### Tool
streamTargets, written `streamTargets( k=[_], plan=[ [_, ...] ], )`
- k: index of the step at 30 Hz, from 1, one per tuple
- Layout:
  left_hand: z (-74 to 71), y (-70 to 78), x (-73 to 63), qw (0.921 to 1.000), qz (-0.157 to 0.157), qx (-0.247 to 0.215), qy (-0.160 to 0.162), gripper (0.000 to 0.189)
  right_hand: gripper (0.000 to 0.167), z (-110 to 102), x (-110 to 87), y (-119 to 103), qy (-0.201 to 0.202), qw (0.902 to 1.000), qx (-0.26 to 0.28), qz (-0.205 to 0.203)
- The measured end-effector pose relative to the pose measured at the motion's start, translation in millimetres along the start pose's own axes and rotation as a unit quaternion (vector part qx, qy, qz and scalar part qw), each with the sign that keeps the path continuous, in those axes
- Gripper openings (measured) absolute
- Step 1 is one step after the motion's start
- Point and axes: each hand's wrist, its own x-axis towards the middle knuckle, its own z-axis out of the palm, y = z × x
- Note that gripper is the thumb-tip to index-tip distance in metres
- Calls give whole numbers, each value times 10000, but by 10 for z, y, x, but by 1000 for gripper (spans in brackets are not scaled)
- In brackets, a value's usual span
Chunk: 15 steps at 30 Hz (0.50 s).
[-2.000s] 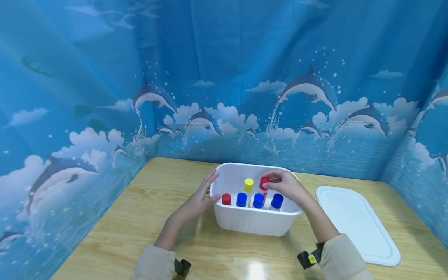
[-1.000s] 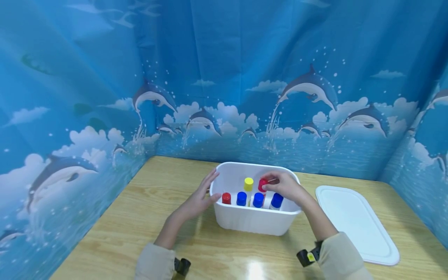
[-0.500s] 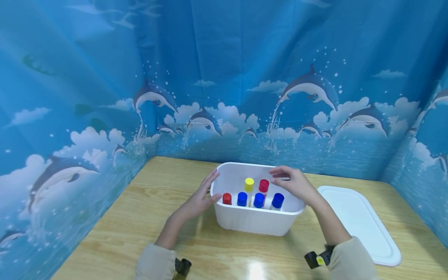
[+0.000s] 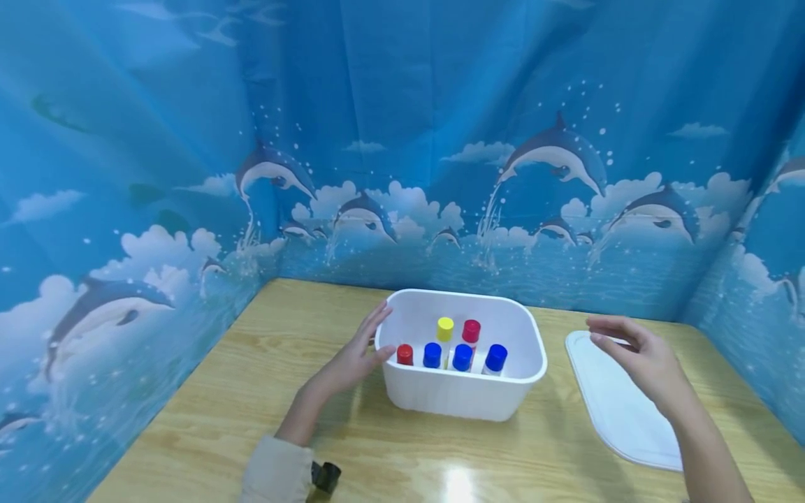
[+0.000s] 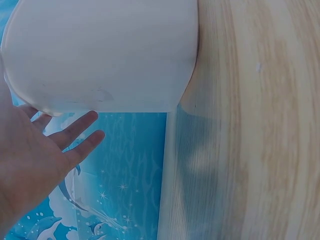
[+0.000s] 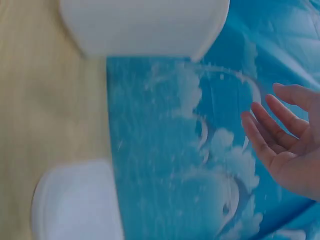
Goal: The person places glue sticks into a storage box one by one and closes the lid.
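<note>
A white plastic bin (image 4: 462, 395) stands on the table, holding several small capped tubes or bottles upright. Their caps are yellow (image 4: 445, 328), dark red (image 4: 471, 330), red (image 4: 405, 354) and blue (image 4: 462, 357); their lower parts are mostly hidden by the front wall. My left hand (image 4: 352, 362) rests at the bin's left end, fingers spread along the side and thumb by the front rim. In the left wrist view its fingers (image 5: 82, 142) are fairly straight. My right hand (image 4: 648, 363) hovers over the white lid (image 4: 619, 409), holding nothing, fingers loosely bent.
The wooden table (image 4: 251, 377) extends in front and to the left. A blue dolphin-print curtain (image 4: 402, 140) hangs behind the table and along both sides. The lid lies flat to the bin's right, partly covered from view by the right hand and forearm.
My right hand has let go of the dark-red-capped tube, which now stands in the bin. It has left the bin and moved right, over the lid. The left hand stays at the bin.
</note>
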Motion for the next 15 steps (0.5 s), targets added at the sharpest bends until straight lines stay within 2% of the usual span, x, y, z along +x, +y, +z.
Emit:
streamTargets(
  k=[4, 7, 11, 15],
  plan=[
    [-1, 8, -1, 9999, -82, 75, 46, 64, 27, -221, -182, 314, 396, 9990, 175, 74],
    [0, 16, -1, 9998, -170, 106, 54, 64, 20, -358, -316, 526, 676, 9974, 109, 231],
    [0, 21, -1, 9999, -133, 94, 26, 64, 17, -501, -476, 761, 992, 9916, -315, 762],
    [3, 14, 2, 10000, -60, 61, 4, 64, 31, -584, -600, 995, 1187, 9809, -677, 1385]
  ],
)
